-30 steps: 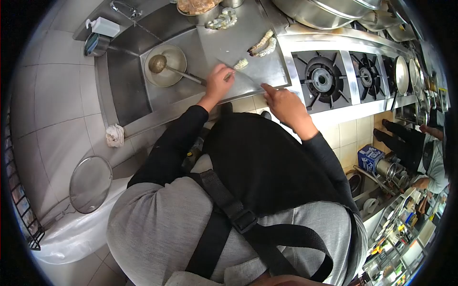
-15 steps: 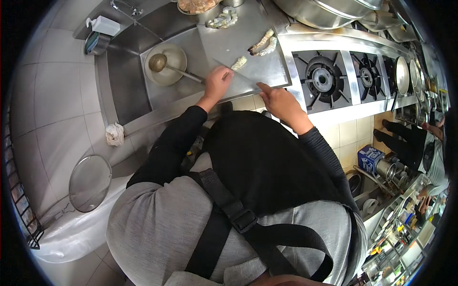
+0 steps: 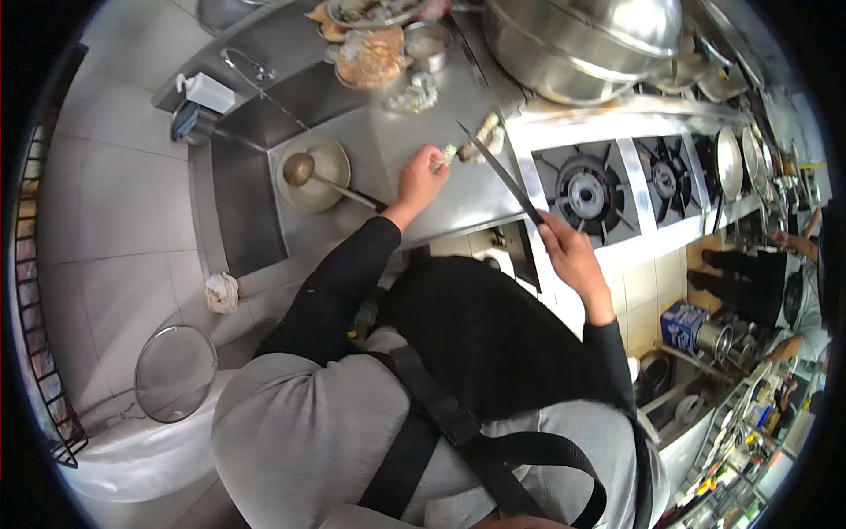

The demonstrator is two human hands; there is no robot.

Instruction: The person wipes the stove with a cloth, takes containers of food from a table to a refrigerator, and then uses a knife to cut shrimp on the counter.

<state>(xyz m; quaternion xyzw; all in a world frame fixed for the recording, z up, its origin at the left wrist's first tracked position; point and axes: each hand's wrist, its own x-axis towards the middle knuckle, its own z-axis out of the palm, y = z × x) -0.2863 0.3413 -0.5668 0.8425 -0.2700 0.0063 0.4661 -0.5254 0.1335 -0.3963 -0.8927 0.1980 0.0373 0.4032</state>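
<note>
My right hand (image 3: pixel 571 256) is wrapped round the handle of a long knife (image 3: pixel 502 175), its blade pointing up and left over the steel counter (image 3: pixel 467 196). My left hand (image 3: pixel 423 181) has its fingers pinched together at a small pale prawn piece (image 3: pixel 448 155). Just right of it, near the blade, lie more prawns (image 3: pixel 487 139). A further pile of prawns (image 3: pixel 416 93) sits higher on the counter. Left of my left hand, a ladle (image 3: pixel 300 168) rests in a round bowl (image 3: pixel 317 189) in the sink.
Gas burners (image 3: pixel 585 194) stand to the right, with a large steel pot (image 3: pixel 582 44) above them. At the top are a heaped bowl (image 3: pixel 370 60) and a steel cup (image 3: pixel 428 48). A person (image 3: pixel 753 278) stands far right. A round strainer (image 3: pixel 176 374) is lower left.
My right hand has moved right and down, and the knife now shows clearly, raised off the counter. My left hand has shifted slightly right to the prawn piece. The view has shifted too.
</note>
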